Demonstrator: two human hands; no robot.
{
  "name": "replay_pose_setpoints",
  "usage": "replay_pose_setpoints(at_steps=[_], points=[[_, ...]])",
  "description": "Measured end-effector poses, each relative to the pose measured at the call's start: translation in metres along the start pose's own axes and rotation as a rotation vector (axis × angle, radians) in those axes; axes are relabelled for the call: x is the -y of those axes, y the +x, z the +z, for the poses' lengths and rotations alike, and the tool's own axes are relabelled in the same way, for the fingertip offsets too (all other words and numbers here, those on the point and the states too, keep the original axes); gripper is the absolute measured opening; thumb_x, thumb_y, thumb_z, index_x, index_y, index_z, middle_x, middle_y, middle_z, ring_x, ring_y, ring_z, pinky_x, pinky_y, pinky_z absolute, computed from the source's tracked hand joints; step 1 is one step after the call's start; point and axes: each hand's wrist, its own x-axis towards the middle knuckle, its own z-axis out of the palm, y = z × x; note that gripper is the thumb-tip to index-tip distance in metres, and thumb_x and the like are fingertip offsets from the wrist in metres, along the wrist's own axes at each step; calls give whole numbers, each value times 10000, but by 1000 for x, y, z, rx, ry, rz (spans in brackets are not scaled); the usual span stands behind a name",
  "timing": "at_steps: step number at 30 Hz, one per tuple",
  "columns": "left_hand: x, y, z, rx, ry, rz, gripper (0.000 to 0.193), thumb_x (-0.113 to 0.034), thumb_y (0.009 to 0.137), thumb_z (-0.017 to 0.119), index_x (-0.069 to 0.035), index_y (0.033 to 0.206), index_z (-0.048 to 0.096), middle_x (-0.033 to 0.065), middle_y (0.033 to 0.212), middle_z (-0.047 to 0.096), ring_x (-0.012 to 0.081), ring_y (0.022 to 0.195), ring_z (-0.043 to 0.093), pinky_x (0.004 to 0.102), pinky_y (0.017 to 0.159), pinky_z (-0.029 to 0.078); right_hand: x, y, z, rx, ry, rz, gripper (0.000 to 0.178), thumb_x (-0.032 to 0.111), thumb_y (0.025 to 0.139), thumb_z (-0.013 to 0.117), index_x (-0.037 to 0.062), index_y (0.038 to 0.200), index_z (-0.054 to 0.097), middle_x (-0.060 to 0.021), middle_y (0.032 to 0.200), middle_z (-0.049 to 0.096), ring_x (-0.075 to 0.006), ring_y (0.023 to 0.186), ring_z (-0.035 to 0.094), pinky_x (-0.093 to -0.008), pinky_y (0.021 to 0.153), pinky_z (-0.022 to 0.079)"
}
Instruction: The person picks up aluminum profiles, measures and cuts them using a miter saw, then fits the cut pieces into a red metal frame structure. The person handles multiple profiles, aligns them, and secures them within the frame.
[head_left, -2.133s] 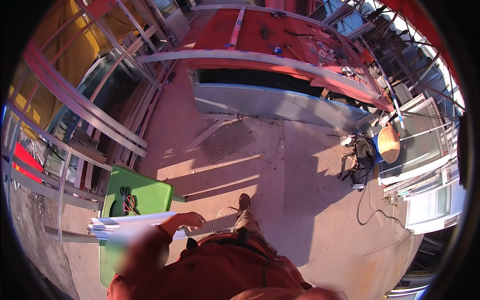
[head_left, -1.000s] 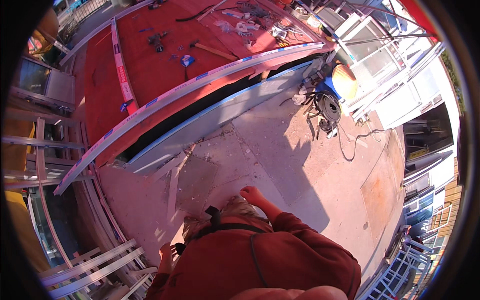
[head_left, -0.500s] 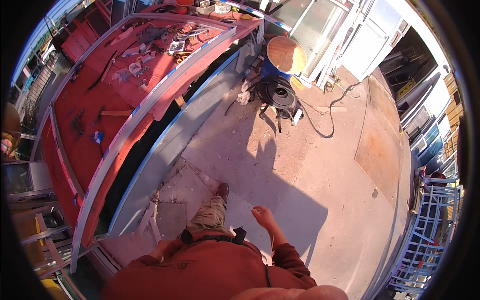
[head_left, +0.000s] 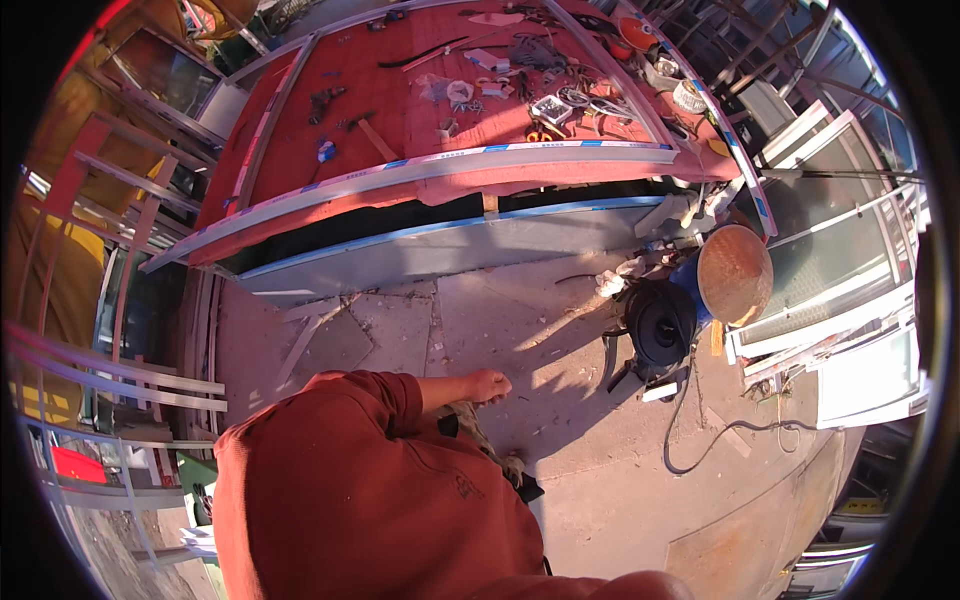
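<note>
My left hand [head_left: 487, 387] hangs in front of my body above the concrete floor, its fingers curled into a loose fist with nothing visible in it. The arm comes from the red sleeve at my left. My right hand is out of view. Beyond the left hand stands a low work table [head_left: 420, 265] with a grey side and a red cover. A long metal frame [head_left: 440, 162] with a blue-and-white strip lies on it. On the cover lie a wooden-handled hammer [head_left: 375, 138], orange-handled scissors [head_left: 541, 133] and a white box [head_left: 552, 108] of small parts.
Right of the table stand a blue drum [head_left: 688, 285] with a round tan top [head_left: 735, 275] and a black round thing with straps [head_left: 660, 328]. A dark cable [head_left: 690, 468] snakes across the floor. Glazed panels [head_left: 830, 260] lean at right; metal profiles [head_left: 125, 378] stick out at left.
My view has turned left, bringing the table from the left side to straight ahead. My left hand has swung forward into plain sight; the right hand has gone out of view.
</note>
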Motion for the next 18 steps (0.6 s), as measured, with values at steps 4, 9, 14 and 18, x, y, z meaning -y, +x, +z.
replay_pose_setpoints(at_steps=[4,9,14,18], points=[[21,-27,79,-151,154,246,308,-383,908,548,-126,1048,645,50,943,674,196,813,642,364,709,518,162,36,-60,120,-119,-112,317,363,880,541,66,968,609,-27,765,614,-176,643,601,-356,531,461],[71,-146,156,-383,388,-128,378,-397,865,514,-180,1142,654,103,1094,687,313,1072,628,439,889,488,270,79,-68,220,-353,-226,349,388,888,527,73,1011,611,-20,798,621,-180,686,607,-363,569,471],[276,-206,180,-864,1057,115,145,-196,773,597,-59,820,593,86,844,614,295,857,609,384,773,509,325,74,-21,311,-587,-304,383,413,895,514,79,1054,612,-12,832,628,-184,730,612,-369,607,480],[408,-282,225,-1044,410,-333,152,-181,812,575,-38,833,625,112,871,645,291,855,618,400,797,512,324,46,51,396,-660,-381,411,434,901,503,84,1088,613,-7,858,634,-187,765,617,-375,638,487]])
